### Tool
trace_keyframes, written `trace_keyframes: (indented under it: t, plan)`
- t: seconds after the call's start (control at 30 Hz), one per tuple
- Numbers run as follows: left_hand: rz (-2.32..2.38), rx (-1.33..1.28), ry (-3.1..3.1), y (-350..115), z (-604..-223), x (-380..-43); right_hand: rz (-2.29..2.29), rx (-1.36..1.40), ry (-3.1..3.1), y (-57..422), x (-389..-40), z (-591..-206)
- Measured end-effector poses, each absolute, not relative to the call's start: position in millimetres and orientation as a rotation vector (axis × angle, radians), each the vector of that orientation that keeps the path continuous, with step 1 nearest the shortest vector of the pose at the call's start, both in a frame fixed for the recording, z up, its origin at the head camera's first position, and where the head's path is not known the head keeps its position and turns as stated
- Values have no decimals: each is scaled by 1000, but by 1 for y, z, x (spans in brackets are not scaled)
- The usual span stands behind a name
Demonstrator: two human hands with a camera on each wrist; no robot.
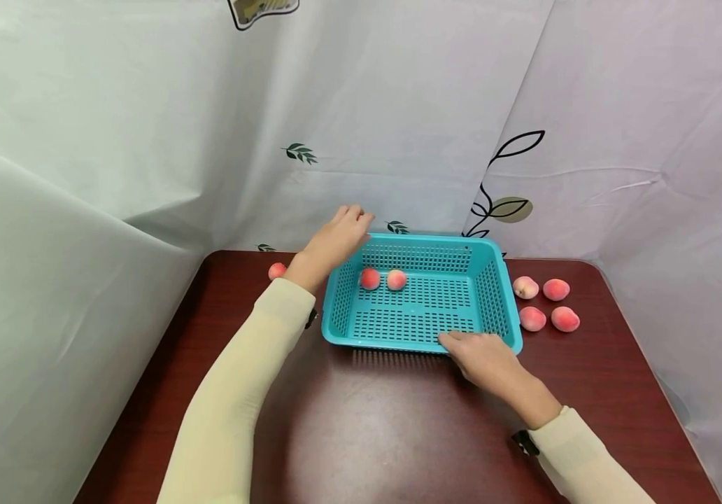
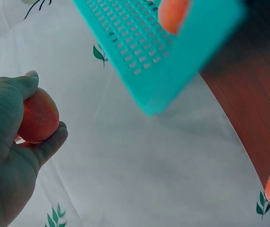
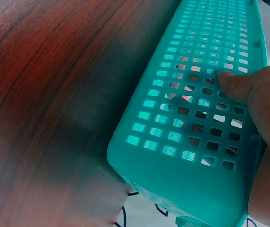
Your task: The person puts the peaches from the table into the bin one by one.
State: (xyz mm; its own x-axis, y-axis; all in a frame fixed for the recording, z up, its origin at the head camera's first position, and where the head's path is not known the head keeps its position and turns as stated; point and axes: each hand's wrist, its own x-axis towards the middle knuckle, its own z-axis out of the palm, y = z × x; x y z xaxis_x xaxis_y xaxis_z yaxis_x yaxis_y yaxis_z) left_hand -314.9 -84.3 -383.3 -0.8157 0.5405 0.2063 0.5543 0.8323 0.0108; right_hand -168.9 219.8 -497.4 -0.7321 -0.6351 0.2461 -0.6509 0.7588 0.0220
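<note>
My left hand point(image 1: 338, 238) is above the far left corner of a turquoise plastic basket point(image 1: 392, 344). In the left wrist view it holds a red peach point(image 2: 40, 116) between thumb and fingers; the head view hides this fruit. My right hand point(image 1: 483, 357) grips the basket's near rim toward the right corner, its thumb point(image 3: 236, 86) pressed on the perforated outer wall in the right wrist view. Inside the basket, near its far left, lie a red peach point(image 1: 370, 278) and a paler peach point(image 1: 397, 280).
One peach point(image 1: 277, 271) lies on the dark red-brown table point(image 1: 361, 427), left of the basket and partly behind my left forearm. Several peaches point(image 1: 532, 318) sit on the table to the basket's right. White printed cloth point(image 1: 399, 140) hangs behind and at both sides.
</note>
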Motion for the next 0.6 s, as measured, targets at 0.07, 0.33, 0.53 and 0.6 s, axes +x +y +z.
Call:
trace_keyframes:
  t: [0.07, 0.33, 0.53, 0.6]
  plan:
    - [-97, -860, -2840, -76, -383, -317, 96, 1008, -2714, 220, -169, -497]
    - [-33, -957, -2829, -45, -385, -321, 115, 1017, -2699, 221, -169, -498]
    - [86, -1017, -2796, -26, -387, -321, 124, 1020, -2697, 221, -169, -498]
    - [120, -1029, -2789, -21, -389, -321, 127, 1022, -2697, 221, -169, -498]
